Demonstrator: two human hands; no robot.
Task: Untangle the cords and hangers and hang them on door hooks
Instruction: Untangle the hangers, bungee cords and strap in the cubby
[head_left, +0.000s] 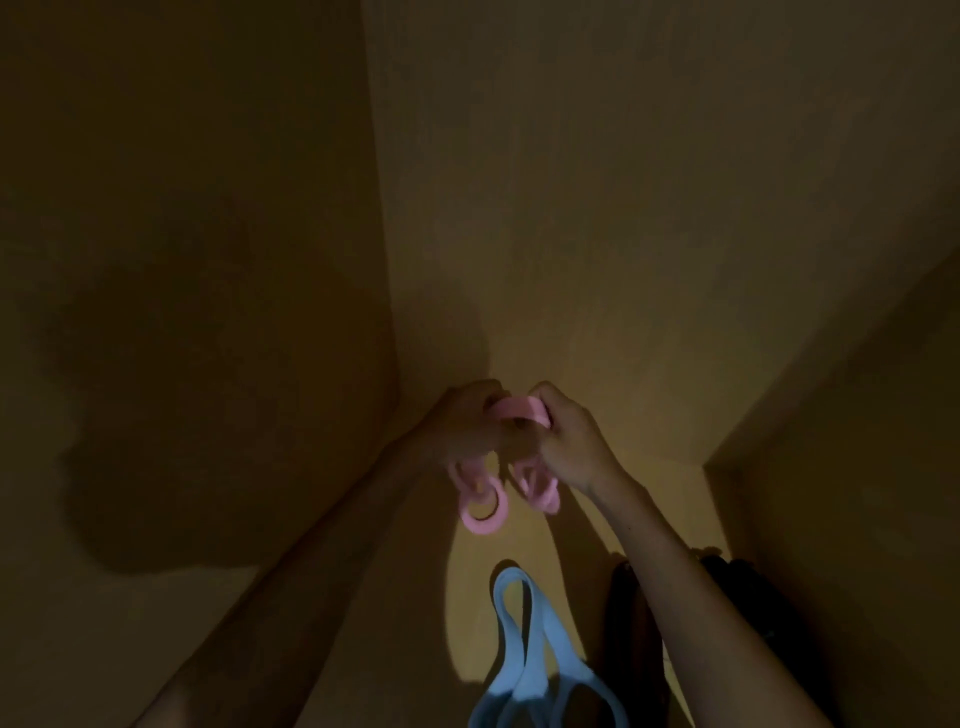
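From my feed the light is very dim, and both hands are raised close together in front of a yellowish wall (649, 208). My left hand (467, 423) and right hand (571, 441) hold the same pink hanger (519, 409), a tangle of linked plastic loops, at mid-frame. The left fingers (488, 396) are curled round its top bar from one side and the right fingers (546, 397) are curled round it from the other, so both hands are clamped on it and almost touching. Below the left hand a pink ring (483, 512) dangles from the linked loops, and more pink loops (540, 488) hang under the right wrist; how they interlock I cannot tell. Lower down, between my forearms, a pale blue hanger (524, 660) of looped bands runs off the bottom edge, apart from the pink one. Just to its right, behind the right forearm, is a dark object (631, 618) too murky to identify. A large shadow (182, 415) lies across the wall on the left.
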